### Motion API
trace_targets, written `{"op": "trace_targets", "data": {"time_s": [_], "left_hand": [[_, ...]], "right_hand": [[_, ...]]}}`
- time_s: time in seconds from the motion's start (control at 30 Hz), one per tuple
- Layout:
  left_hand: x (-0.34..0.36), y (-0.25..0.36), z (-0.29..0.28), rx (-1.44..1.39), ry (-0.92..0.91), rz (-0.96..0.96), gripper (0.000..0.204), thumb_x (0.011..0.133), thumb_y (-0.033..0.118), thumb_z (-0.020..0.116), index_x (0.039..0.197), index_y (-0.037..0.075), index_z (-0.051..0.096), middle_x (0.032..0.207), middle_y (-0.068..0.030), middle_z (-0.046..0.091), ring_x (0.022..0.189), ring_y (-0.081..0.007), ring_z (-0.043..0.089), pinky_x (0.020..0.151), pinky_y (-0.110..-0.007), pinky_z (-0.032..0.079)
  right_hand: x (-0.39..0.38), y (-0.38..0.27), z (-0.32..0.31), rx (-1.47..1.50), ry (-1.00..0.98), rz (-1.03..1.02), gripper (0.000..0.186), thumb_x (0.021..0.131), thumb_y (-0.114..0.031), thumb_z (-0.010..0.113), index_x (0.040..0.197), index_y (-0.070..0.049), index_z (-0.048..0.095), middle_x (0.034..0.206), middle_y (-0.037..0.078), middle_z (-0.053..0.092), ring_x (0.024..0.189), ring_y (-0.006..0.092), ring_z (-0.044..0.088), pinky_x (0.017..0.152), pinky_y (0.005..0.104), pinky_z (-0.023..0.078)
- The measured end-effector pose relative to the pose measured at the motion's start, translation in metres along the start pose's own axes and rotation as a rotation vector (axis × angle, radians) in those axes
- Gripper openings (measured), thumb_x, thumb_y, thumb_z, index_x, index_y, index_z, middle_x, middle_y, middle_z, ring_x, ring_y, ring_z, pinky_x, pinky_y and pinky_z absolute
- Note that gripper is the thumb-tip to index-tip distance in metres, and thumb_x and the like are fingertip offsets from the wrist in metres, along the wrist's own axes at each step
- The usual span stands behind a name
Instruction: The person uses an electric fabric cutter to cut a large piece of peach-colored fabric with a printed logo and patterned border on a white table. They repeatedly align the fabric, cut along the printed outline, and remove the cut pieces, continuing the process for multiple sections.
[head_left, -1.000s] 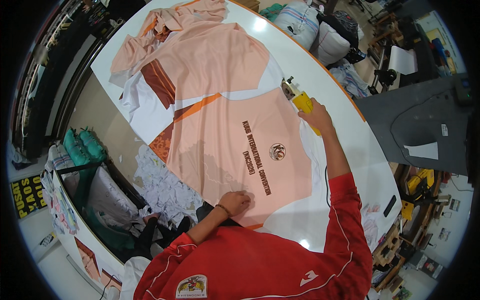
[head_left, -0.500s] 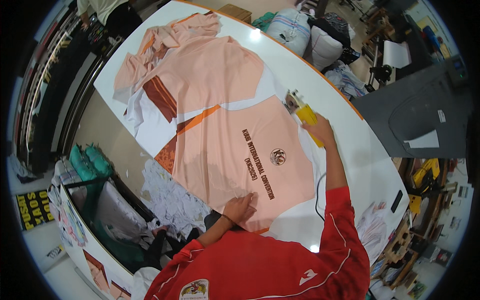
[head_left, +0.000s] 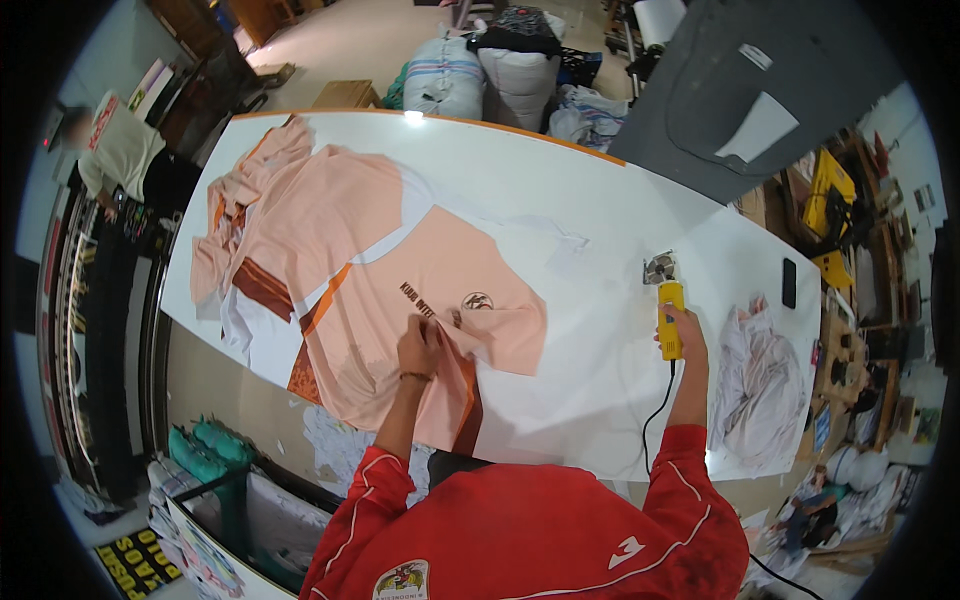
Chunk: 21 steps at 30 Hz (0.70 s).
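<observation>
A large peach fabric (head_left: 450, 250) with dark lettering, a round emblem and orange and rust-brown bands lies on the white table, bunched toward the left. My left hand (head_left: 420, 347) pinches the fabric near the lettering, and folds rise around its fingers. The fabric's near edge is turned over, with a rust-brown strip beside it. In my right hand (head_left: 683, 330) is a yellow electric rotary cutter (head_left: 670, 310), its round metal head pointing away from me on the bare tabletop, apart from the fabric. A black cord runs from its handle toward me.
A crumpled pale cloth heap (head_left: 755, 385) and a black phone-like object (head_left: 789, 284) lie at the table's right end. Stuffed white sacks (head_left: 445, 80) stand beyond the far edge. A grey machine panel (head_left: 760, 90) rises at far right. Another person (head_left: 125, 150) stands at far left.
My right hand has carried the cutter away from the fabric's edge to the right. My left hand, flat on the fabric before, now grips it and has gathered it up. The view has turned.
</observation>
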<state>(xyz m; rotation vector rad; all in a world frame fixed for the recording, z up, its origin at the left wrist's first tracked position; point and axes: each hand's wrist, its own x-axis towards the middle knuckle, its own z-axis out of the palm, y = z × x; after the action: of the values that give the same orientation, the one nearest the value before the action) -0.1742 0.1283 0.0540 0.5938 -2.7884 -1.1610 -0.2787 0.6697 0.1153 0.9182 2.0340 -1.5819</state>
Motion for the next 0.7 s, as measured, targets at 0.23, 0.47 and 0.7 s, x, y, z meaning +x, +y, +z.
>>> {"op": "trace_targets", "data": {"time_s": [0.23,0.47,0.7], "left_hand": [[0.028,0.056,0.023,-0.234,-0.018,0.300,0.044,0.099,0.016,0.071,0.136,-0.001,0.054,0.122,-0.0194,0.068,0.107,-0.0327,0.068,0.091,-0.043,0.056],[-0.117,0.009,0.004,0.171,-0.103,0.306,0.081,0.082,0.043,0.088,0.141,0.000,0.054,0.117,-0.0205,0.063,0.106,-0.0413,0.060,0.092,-0.051,0.051],[-0.182,-0.071,-0.014,0.409,-0.124,0.220,0.033,0.092,0.027,0.077,0.118,0.009,0.068,0.114,-0.0166,0.070,0.103,-0.0400,0.070,0.087,-0.047,0.057]], "right_hand": [[0.067,0.053,-0.089,0.004,0.163,-0.164,0.057,0.087,-0.048,0.080,0.110,0.002,0.065,0.086,0.016,0.070,0.067,0.0270,0.073,0.054,0.0418,0.058],[0.097,0.072,-0.129,-0.433,0.641,-0.255,0.068,0.084,-0.050,0.084,0.122,0.004,0.068,0.108,0.024,0.075,0.101,0.0386,0.073,0.088,0.0519,0.057],[0.029,0.091,0.020,-0.406,0.467,-0.757,0.022,0.093,-0.017,0.077,0.111,-0.005,0.071,0.090,0.010,0.072,0.082,0.0197,0.068,0.076,0.0354,0.055]]}}
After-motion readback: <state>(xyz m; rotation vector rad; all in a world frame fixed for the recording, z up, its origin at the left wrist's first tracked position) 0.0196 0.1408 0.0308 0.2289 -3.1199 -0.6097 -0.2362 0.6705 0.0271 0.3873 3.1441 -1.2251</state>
